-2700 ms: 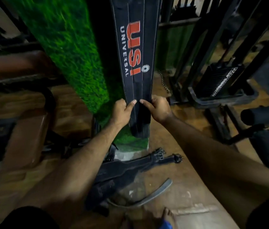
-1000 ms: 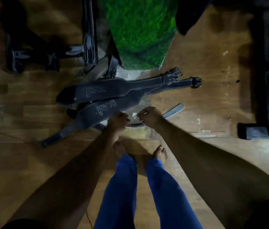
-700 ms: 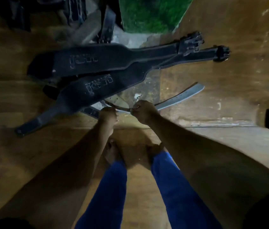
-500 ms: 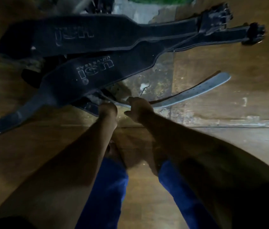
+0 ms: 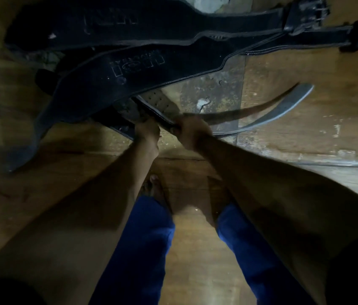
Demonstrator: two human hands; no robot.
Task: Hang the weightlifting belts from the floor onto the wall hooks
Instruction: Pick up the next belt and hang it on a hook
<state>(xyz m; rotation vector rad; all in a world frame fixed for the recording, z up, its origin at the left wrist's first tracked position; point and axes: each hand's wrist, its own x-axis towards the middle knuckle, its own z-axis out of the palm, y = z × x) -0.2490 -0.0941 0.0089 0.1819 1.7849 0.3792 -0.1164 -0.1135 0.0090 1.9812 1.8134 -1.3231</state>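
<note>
On the wooden floor (image 5: 305,133), two wide black belts (image 5: 129,69) lie crosswise, buckles toward its right edge. The thin grey belt (image 5: 283,106) stretches rightward from both hands, its long axis curving away. Right hand (image 5: 192,134) grips it (nearer); left hand (image 5: 147,130) pinches its near end.

The middle belt (image 5: 142,73) carries embossed lettering seen upside down: large letters that look like "USI", with a line of small letters beside them too faint to read. The far belt (image 5: 129,25) also has large embossed letters on its wide part, again upside down and cut into the dark leather, but they cannot be made out with any certainty.
</note>
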